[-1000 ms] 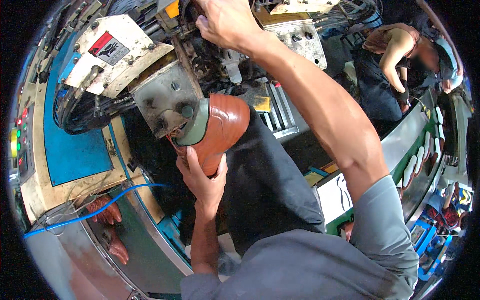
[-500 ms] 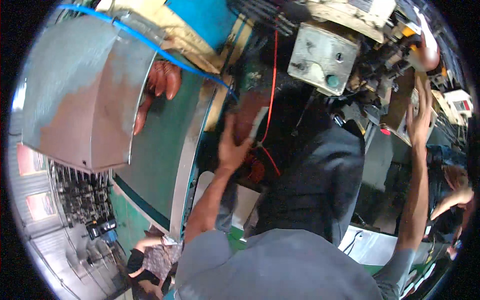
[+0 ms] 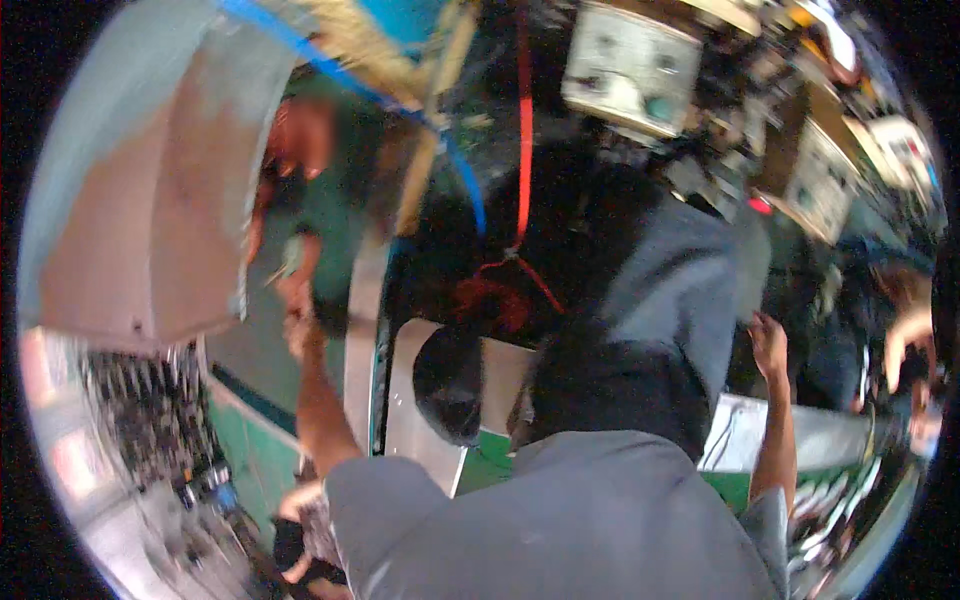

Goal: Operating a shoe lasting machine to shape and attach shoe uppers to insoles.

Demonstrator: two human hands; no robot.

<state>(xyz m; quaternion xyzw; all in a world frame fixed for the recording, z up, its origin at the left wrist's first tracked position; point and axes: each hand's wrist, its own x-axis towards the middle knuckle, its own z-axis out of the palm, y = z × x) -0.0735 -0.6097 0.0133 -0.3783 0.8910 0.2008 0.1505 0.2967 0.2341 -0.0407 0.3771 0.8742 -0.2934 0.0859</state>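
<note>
My left hand (image 3: pixel 298 330) reaches over the green conveyor belt (image 3: pixel 255 350) at the left. Its fingers are closed on a blurred reddish-brown shoe (image 3: pixel 305 262) with a pale patch. Just beyond it, several more reddish-brown shoes (image 3: pixel 300 140) lie on the belt, partly hidden by a large metal hood (image 3: pixel 165 200) stained brown. On the other side of my body, my right hand (image 3: pixel 768 345) hangs beside my leg with loosely bent fingers. Nothing shows in it.
A metal control box (image 3: pixel 630 70) with a green button stands ahead. A second box (image 3: pixel 820 190) is at the right. Red cord (image 3: pixel 525 150) and a blue hose (image 3: pixel 465 180) hang in front. Other people are at the right edge (image 3: pixel 905 310) and lower left (image 3: pixel 305 530).
My left hand has swung left with the shoe, from in front of me to over the belt. My right hand has dropped away from the box at the right. The view has shifted.
</note>
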